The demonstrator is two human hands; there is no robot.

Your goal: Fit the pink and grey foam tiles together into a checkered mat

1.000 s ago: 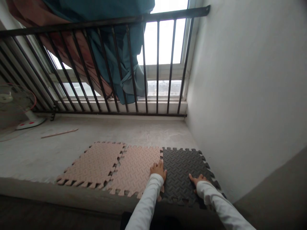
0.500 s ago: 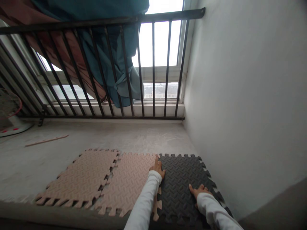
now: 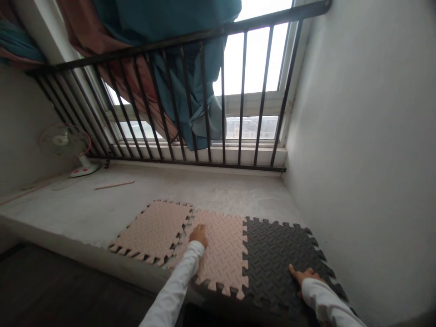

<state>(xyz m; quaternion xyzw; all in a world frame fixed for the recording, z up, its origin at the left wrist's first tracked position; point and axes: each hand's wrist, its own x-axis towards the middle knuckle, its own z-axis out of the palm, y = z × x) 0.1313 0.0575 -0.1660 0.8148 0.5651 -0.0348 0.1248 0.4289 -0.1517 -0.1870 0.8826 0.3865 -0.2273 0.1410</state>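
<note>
Three interlocking foam mats lie side by side on a concrete ledge. The middle beige mat (image 3: 223, 252) is joined to the dark grey mat (image 3: 277, 254) on its right. A second beige mat (image 3: 155, 229) lies to the left, with a small gap at the seam. My left hand (image 3: 198, 235) rests near that left seam on the middle beige mat, fingers curled down. My right hand (image 3: 304, 275) lies flat on the near right part of the dark mat, fingers spread.
A black metal railing (image 3: 204, 97) runs along the window at the back, with teal and rust cloth (image 3: 177, 63) draped over it. A small fan (image 3: 68, 147) stands at the far left. A thin wooden strip (image 3: 114, 185) lies on the concrete. A white wall (image 3: 368, 136) closes the right side.
My left hand has moved left from the beige-to-grey seam to the seam between the two beige mats. The view has swung left. My right hand stays on the dark mat.
</note>
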